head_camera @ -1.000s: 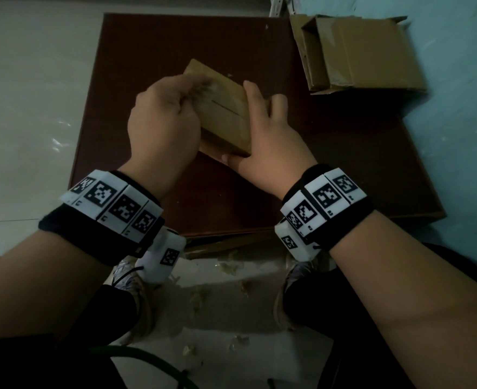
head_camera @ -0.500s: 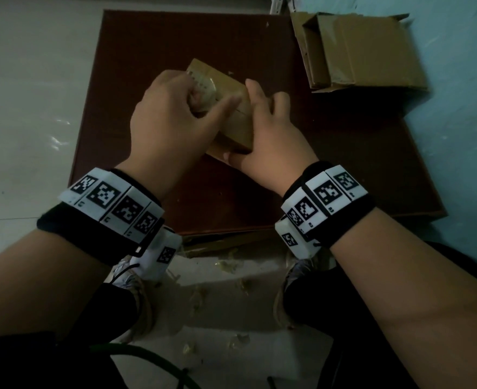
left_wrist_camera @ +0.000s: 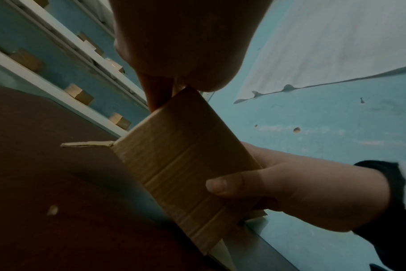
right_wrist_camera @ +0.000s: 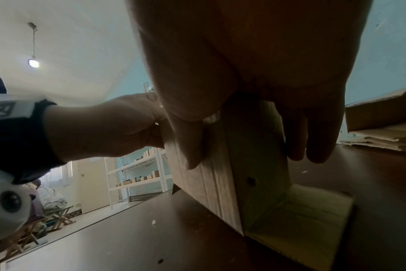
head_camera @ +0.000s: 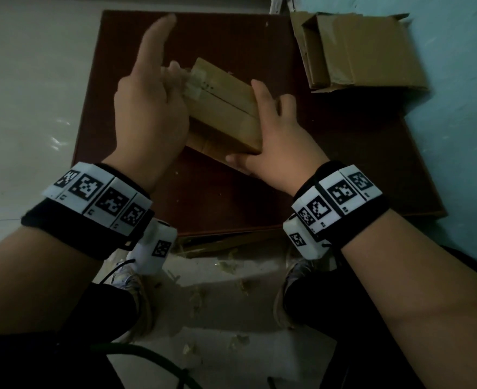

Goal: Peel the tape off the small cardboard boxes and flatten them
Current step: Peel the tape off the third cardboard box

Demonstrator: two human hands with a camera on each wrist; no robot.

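A small cardboard box stands tilted on the dark brown table. My right hand grips its right end, the thumb on the near face and the fingers over the far side; the left wrist view shows that thumb pressed on the box. My left hand is at the box's far-left end, where curled fingers pinch a lifted end of clear tape while the index finger sticks straight out. The seam along the top shows. In the right wrist view a bottom flap of the box lies open on the table.
A pile of opened, flattened cardboard boxes lies at the table's back right corner by the blue wall. Scraps of tape litter the floor by my shoes below the near table edge. White shelving stands across the room.
My left hand has drawn back from over the box's top to its far-left end, and its index finger has straightened. The top seam is now uncovered. The right hand keeps its hold.
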